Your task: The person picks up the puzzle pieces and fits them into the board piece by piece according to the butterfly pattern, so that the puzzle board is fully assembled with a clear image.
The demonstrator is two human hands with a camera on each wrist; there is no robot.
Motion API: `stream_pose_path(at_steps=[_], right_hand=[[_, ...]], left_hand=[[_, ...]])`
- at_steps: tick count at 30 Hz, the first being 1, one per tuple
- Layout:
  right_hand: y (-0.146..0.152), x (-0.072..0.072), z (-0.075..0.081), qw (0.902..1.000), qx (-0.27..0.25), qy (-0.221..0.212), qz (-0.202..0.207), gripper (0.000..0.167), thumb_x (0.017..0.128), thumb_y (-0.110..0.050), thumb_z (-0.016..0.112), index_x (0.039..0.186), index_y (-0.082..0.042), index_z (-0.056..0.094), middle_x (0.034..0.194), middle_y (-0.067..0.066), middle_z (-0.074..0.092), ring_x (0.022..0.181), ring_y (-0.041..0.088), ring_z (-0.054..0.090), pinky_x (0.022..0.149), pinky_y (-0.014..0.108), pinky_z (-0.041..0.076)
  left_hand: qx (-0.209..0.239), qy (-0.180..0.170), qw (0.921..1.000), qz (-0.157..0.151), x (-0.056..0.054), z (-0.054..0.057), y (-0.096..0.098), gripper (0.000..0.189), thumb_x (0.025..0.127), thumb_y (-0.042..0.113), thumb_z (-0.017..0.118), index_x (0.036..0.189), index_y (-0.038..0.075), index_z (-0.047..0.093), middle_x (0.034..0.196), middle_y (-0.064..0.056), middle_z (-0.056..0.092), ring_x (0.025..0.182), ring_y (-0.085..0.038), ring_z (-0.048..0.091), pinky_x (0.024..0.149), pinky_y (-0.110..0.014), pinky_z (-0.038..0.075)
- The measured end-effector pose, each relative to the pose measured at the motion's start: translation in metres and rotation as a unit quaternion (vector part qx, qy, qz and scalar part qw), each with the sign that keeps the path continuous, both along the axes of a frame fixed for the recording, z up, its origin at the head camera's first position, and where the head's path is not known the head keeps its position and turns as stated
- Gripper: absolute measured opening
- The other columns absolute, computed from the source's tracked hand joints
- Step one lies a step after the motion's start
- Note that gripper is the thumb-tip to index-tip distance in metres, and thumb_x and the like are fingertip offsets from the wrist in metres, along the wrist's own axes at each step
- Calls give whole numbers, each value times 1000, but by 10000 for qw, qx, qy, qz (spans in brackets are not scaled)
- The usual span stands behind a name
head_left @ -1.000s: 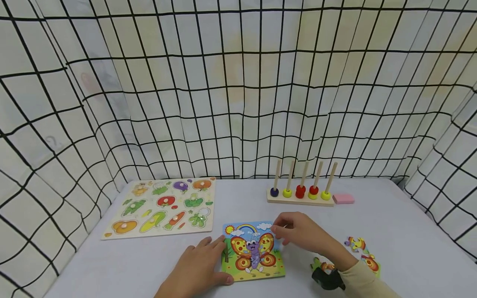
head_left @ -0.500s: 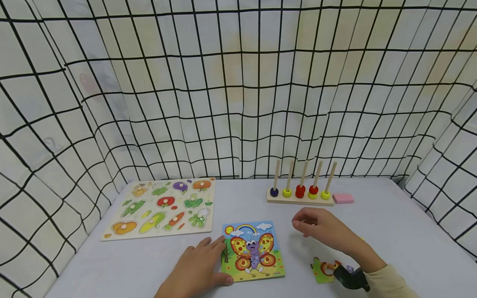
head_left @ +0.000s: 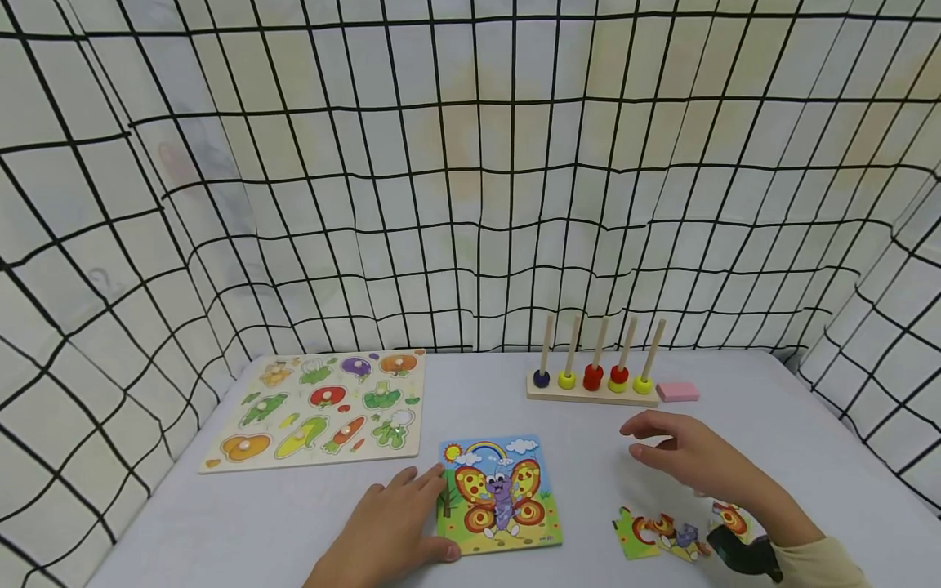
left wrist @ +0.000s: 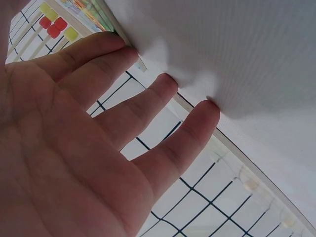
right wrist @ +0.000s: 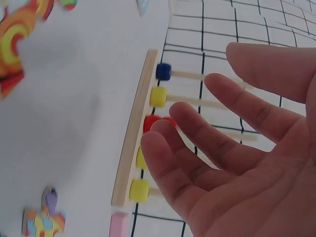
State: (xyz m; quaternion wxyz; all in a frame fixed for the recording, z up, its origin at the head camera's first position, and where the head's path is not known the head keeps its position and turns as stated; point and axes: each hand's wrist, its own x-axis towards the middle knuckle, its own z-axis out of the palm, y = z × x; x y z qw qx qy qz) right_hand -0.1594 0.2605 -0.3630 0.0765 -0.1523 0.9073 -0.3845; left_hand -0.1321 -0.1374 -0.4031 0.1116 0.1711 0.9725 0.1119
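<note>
A square butterfly picture puzzle board (head_left: 503,494) lies flat at the middle front of the table. My left hand (head_left: 385,523) rests along its left side, thumb at the lower corner and fingertips at the edge. In the left wrist view the fingers of that hand (left wrist: 79,118) are spread and nearly straight. My right hand (head_left: 694,457) hovers to the right of the board, with nothing in it. Just below it are loose jigsaw pieces: a green one (head_left: 634,535), a purple-and-yellow one (head_left: 684,539) and a red-and-orange one (head_left: 729,516), partly hidden by the dark wrist strap.
A vegetable peg puzzle (head_left: 323,408) lies at the back left. At the back right stands a counting rack (head_left: 591,396) with upright pegs and coloured beads, a pink block (head_left: 678,392) beside it. Black netting (head_left: 478,188) over white cloth encloses the table.
My right hand has left the butterfly board's upper right corner and moved right, over the loose pieces, uncovering some of them. My left hand has stayed at the board's left edge.
</note>
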Motion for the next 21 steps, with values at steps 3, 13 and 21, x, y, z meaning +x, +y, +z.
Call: stream_pose_path(at_steps=[3,13,21], right_hand=[[11,2,-3,9999,-8,-42,-95,30,103,-16,73,130,-3,70,130,16,70,114,35,69,84,39,63],[40,4,-16,9938,840,705,-162,25,97,-13,79,120,-9,73,121,5,72,116,38,64,92,57,59],[56,2,-24,9890,1287,726,-90,30,91,-12,85,119,-11,74,129,13,68,124,46,59,97,70,53]], left_hand=[[-13,19,10000,-6,0,0,0,89,77,58,91,146,10,63,156,-8,58,142,-42,49,108,-70,44],[-8,-60,10000,59,-1,0,1,89,78,59,90,147,9,64,155,-9,58,143,-42,49,110,-70,42],[22,-78,9999,63,-2,-1,1,88,78,60,90,146,10,65,156,-8,57,143,-42,48,110,-70,42]])
